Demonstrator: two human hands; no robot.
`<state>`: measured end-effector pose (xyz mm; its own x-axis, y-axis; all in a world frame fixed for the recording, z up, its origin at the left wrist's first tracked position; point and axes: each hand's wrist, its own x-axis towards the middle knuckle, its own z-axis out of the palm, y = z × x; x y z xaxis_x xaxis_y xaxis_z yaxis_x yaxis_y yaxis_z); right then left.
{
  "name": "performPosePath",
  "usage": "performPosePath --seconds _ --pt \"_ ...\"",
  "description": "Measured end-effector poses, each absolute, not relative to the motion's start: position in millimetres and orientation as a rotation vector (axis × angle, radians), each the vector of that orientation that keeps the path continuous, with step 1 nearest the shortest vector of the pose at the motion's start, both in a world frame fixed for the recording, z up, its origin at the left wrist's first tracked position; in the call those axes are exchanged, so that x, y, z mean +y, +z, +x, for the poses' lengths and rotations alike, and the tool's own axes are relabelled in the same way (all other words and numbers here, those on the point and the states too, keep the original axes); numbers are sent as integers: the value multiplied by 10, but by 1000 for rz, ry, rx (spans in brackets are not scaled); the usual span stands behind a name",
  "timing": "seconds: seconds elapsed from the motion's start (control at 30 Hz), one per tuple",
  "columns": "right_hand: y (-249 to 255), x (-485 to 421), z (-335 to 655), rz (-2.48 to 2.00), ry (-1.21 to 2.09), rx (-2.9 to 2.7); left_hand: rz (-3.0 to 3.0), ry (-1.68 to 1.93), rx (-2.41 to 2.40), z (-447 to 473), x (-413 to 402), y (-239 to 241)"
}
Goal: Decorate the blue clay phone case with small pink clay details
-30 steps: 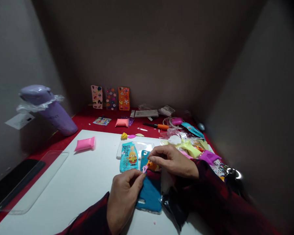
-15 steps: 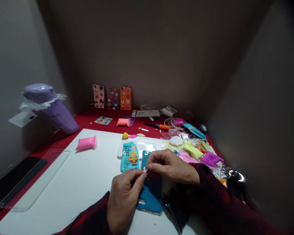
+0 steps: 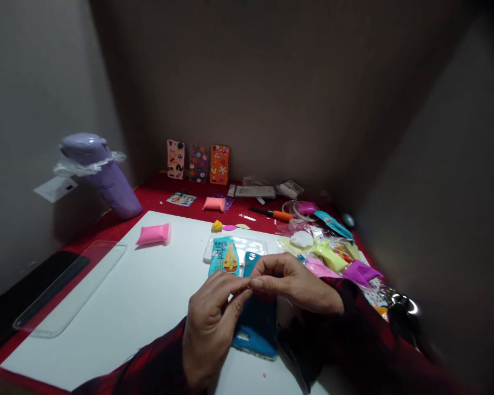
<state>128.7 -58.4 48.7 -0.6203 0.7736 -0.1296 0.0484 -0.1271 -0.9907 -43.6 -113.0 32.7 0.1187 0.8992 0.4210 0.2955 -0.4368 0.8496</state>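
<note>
My left hand [image 3: 214, 321] and my right hand [image 3: 297, 282] meet fingertip to fingertip, both pinching. A small pink piece of clay showed between them half a second ago; the fingers now hide it. Under them lies a phone case covered in blue clay [image 3: 255, 340], its camera cutout at the far end. Behind my left hand is a turquoise packet [image 3: 225, 255] with a cartoon on it, on top of a clear case [image 3: 255, 246]. A pink crumb [image 3: 264, 374] rests on the white sheet near the blue case.
Pink clay [image 3: 154, 234] and a large clear case [image 3: 76, 291] lie left. Behind are yellow clay [image 3: 217, 225], an orange-handled tool [image 3: 282, 215] and decorated cases [image 3: 219, 164]. Several clay packets [image 3: 329, 255] crowd the right. A wrapped purple object [image 3: 111, 181] leans by the wall.
The view has shifted, so most things sit further right. My fingertips have come together and cover the pink piece; my left hand now overlaps the turquoise packet's lower end.
</note>
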Motion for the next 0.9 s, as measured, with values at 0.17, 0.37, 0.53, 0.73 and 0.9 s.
performPosePath --seconds 0.17,0.37,0.53,0.73,0.9 --pt "489 -622 1245 -930 1838 -1565 1845 1388 1186 -441 -1131 326" --pt "512 -643 1231 -949 1827 -1573 1772 1333 1312 -435 -1147 336" --pt "500 -661 1199 -924 1846 -1527 1759 1320 1293 -423 -1141 353" --pt "461 -680 1169 -922 1842 -1513 1688 1333 1276 -423 -1151 331" --pt "437 -697 1135 -930 1798 -1561 1860 1447 1229 -466 -1162 308"
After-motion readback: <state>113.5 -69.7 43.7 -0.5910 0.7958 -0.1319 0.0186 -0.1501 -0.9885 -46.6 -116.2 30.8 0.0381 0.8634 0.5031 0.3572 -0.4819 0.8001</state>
